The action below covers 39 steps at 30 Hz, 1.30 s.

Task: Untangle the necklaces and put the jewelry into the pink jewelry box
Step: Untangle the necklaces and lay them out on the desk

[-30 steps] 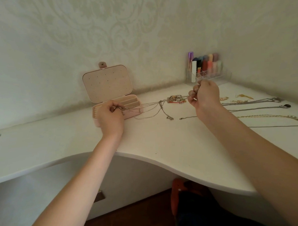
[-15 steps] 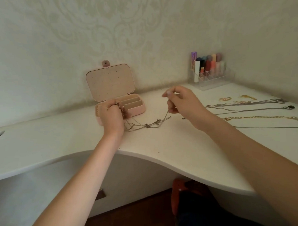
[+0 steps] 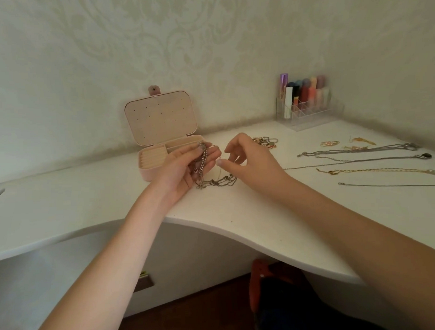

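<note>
A person's two bare arms reach over a white table (image 3: 94, 198) with a curved front edge. The left hand (image 3: 184, 166) is turned palm up, its fingers loosely curled around a bunch of silver chains (image 3: 203, 160) that drape across the palm and trail down onto the table, where the loose ends (image 3: 218, 182) lie in a small knotted heap just below both hands. Cupping the bunch this way seems meant to keep the tangle gathered and steady while it is worked on. The right hand (image 3: 245, 156) sits just beside it, thumb and forefinger drawn together as if pinching one thin strand from the bunch; the strand itself is too fine to see clearly. Right behind the left hand stands the pink jewelry box (image 3: 152, 164), lid up and its compartments showing, close enough to drop pieces straight in. Toward the table's right edge, several necklaces (image 3: 374, 159) lie stretched out straight and apart, probably already separated. A small heap of rings (image 3: 265, 141) sits behind the right hand, and a clear organizer of lipsticks (image 3: 305, 102) stands in the far corner.
</note>
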Tool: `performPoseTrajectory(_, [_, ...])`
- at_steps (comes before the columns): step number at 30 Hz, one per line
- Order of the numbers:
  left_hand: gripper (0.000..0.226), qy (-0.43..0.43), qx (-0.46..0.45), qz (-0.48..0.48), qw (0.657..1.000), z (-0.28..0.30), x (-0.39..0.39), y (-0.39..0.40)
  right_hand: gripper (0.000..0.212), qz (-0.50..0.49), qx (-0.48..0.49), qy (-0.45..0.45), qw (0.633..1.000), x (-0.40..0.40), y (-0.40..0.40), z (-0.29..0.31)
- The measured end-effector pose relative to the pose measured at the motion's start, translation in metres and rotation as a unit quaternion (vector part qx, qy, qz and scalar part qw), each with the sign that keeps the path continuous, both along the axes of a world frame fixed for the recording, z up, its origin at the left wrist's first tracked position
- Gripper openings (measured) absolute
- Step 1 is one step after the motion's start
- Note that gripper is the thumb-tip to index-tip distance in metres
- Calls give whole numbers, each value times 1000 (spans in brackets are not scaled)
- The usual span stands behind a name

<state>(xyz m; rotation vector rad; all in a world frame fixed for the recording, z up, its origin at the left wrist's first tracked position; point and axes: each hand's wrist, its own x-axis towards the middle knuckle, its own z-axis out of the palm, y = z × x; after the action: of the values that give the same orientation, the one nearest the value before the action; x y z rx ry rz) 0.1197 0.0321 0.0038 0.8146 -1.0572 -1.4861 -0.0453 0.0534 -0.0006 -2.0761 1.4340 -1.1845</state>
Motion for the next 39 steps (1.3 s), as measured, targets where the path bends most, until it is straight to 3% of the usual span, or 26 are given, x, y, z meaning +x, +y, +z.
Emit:
performPoseTrajectory(7, [17,-50,-4,-14,999,-4,-3,-1,19,-19,-30,12,999,13,-1,-6])
performPoseTrajectory(10, [18,-54,-5,-11,998,-5,-3,-2,25,-7,-92,36,995,18,-2,-7])
performPoseTrajectory(17, [30,-94,-33,-54,994,-3,-5,1,27,-73,-163,241,954,27,-2,-9])
performPoseTrajectory(19, [30,-89,-26,-56,994,-4,-4,-1,23,-87,-175,256,947,27,-3,-10])
performPoseTrajectory(21, [29,-74,-18,-53,996,-4,-4,-2,14,-74,-159,196,965,24,-7,-11])
performPoseTrajectory(23, [28,-69,-16,-37,997,-5,-3,-3,6,-30,-100,50,993,20,-10,-11])
performPoseTrajectory(26, [25,-55,-16,-7,998,-6,-3,-3,10,1,-36,-112,993,12,-8,-7])
performPoseTrajectory(33, [18,-79,-45,64,994,-9,-6,-7,14,-13,-4,-221,975,3,-14,-1])
performPoseTrajectory(35, [19,-85,-48,68,993,-9,-7,-6,7,2,21,-224,974,2,-15,-1])
performPoseTrajectory(39, [22,-103,-48,85,990,-8,-7,-6,20,49,85,-215,972,5,-13,0])
